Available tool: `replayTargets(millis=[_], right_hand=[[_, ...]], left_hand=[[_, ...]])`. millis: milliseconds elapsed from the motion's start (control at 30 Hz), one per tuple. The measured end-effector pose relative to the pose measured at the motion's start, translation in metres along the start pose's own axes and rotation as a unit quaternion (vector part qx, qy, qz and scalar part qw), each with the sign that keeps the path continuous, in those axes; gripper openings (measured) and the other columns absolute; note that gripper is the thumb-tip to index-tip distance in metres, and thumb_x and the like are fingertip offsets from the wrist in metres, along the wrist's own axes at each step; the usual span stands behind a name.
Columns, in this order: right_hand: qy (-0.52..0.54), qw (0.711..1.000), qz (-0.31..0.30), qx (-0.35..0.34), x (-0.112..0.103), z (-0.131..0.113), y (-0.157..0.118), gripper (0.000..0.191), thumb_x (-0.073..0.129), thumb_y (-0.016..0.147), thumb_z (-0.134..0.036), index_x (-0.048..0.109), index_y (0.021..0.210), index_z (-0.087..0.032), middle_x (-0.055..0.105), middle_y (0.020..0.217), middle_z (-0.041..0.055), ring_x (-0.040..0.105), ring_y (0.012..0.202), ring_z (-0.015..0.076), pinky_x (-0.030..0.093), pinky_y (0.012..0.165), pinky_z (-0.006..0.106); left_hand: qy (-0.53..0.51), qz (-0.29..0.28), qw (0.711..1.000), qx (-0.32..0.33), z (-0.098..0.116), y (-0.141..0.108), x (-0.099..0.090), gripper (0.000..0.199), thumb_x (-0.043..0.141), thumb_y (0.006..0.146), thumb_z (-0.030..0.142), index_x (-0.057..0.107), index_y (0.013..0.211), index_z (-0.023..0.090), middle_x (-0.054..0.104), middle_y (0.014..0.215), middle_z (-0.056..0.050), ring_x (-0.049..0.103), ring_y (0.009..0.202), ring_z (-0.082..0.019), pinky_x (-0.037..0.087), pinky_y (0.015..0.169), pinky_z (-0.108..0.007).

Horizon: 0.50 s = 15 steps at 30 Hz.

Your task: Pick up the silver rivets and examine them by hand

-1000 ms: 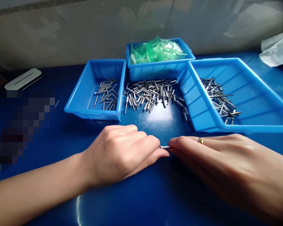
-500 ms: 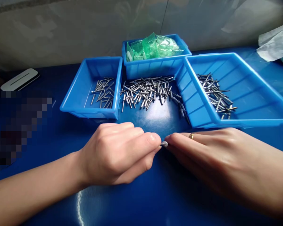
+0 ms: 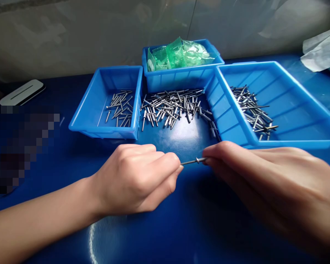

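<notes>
A thin metal rivet [image 3: 197, 160] with a small flange stretches between my two hands, above the blue table [image 3: 154, 238]. My left hand [image 3: 143, 176] pinches its thin pin end. At the other end, the fingertips of my right hand [image 3: 253, 176] close on its thicker part. Behind the hands lies a loose pile of rivets and screws [image 3: 172, 106]. Screws [image 3: 122, 108] rest in the left blue bin [image 3: 104, 130], and more rivets [image 3: 253, 110] lie in the right blue bin [image 3: 233, 124].
At the back, a third blue bin [image 3: 178, 79] holds green plastic bags [image 3: 178, 55]. A white device [image 3: 22, 92] lies at the far left. Crumpled white material [image 3: 321, 51] is at the far right, and a grey wall [image 3: 99, 36] stands behind.
My right hand has moved right and slightly up, and my left hand slightly left. Much more of the rivet now shows between them.
</notes>
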State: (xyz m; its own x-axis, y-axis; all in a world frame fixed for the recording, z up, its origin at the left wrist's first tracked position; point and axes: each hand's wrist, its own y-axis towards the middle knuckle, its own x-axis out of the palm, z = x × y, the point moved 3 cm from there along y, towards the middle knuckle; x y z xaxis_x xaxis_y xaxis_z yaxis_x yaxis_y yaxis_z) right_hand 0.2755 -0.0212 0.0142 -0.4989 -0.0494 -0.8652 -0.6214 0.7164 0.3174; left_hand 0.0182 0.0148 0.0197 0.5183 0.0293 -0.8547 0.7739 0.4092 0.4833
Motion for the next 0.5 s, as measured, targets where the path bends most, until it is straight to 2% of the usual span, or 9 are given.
replayTargets(millis=[133,300,400,500], right_hand=[[0.003,1.0,-0.005,-0.005,-0.006,-0.003,-0.001,0.026,0.06,0.113,-0.009,0.057,0.106,-0.034,0.084,0.089,0.0007,0.073,0.06,0.0242,0.048,0.051,0.036],[0.037,0.999,0.004,-0.021,-0.004,-0.005,0.006,0.029,0.056,0.128,-0.014,0.056,0.106,-0.034,0.075,0.078,-0.0041,0.055,0.046,0.0193,0.045,0.049,0.037],[0.014,1.0,-0.001,-0.021,-0.004,-0.002,0.009,0.03,0.052,0.131,-0.016,0.057,0.108,-0.034,0.072,0.076,-0.0044,0.055,0.047,0.0198,0.045,0.051,0.038],[0.0,0.999,0.002,-0.037,-0.004,0.001,0.009,0.031,0.05,0.133,-0.017,0.057,0.108,-0.033,0.073,0.076,-0.0046,0.053,0.046,0.0186,0.043,0.05,0.037]], left_hand=[[0.023,-0.003,1.0,0.011,0.002,-0.001,0.002,0.051,0.052,0.128,0.005,0.081,0.089,0.018,0.082,0.076,-0.001,0.064,0.058,-0.018,0.053,0.059,-0.037],[0.031,-0.016,0.999,0.01,0.001,-0.001,0.004,0.051,0.05,0.13,0.006,0.082,0.092,0.017,0.081,0.076,-0.001,0.065,0.06,-0.019,0.054,0.06,-0.038],[0.023,-0.015,1.0,0.007,0.0,0.0,0.003,0.05,0.05,0.13,0.006,0.082,0.092,0.015,0.078,0.076,-0.001,0.063,0.06,-0.019,0.053,0.06,-0.039],[0.005,-0.019,1.0,-0.004,-0.001,-0.001,0.003,0.051,0.05,0.128,0.005,0.077,0.087,0.018,0.071,0.071,0.001,0.056,0.057,-0.019,0.049,0.058,-0.04]])
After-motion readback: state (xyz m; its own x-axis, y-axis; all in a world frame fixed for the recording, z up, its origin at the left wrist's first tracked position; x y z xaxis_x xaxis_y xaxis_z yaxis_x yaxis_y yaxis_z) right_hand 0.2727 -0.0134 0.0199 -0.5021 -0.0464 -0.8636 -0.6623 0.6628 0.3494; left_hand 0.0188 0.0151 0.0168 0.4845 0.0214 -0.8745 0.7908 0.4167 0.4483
